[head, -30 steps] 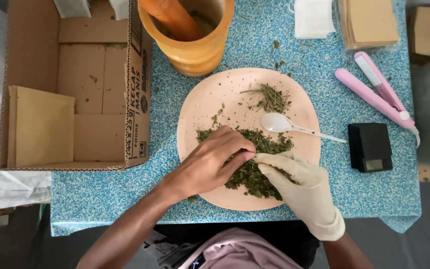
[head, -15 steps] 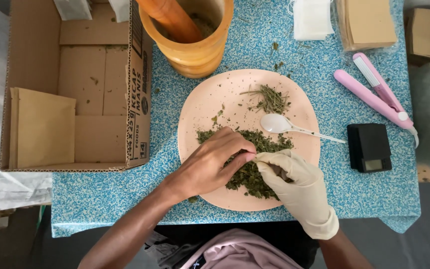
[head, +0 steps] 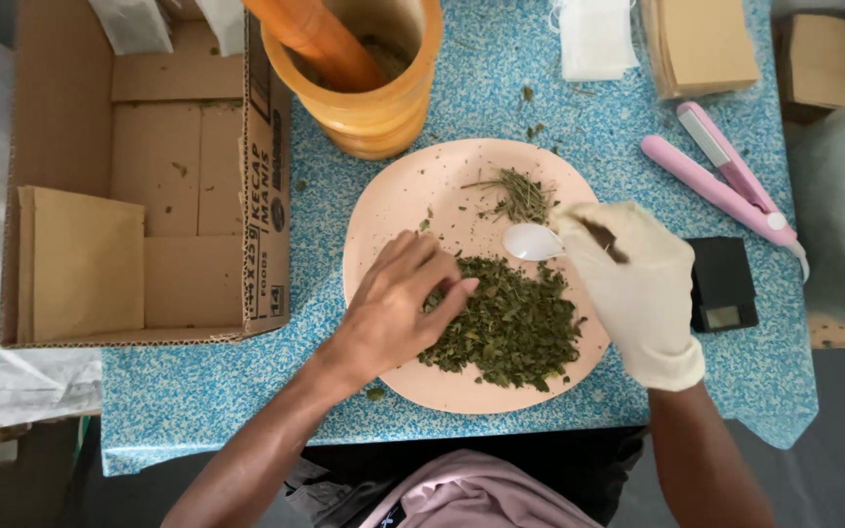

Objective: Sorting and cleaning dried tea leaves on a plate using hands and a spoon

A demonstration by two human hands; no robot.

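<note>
Matt plate (head: 393, 205) (glossy plastic spoon (head: 532, 242))

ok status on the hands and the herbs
Left hand bare, fingertips in dried herb pile on pink plate. Gloved right hand grips white spoon. Nothing blocking.

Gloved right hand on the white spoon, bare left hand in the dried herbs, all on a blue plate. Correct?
Not quite: the plate is pale pink, not blue; the tabletop is blue. The head view shows it. The gloved right hand holds the white spoon, bare left hand on the dried herbs.
</note>
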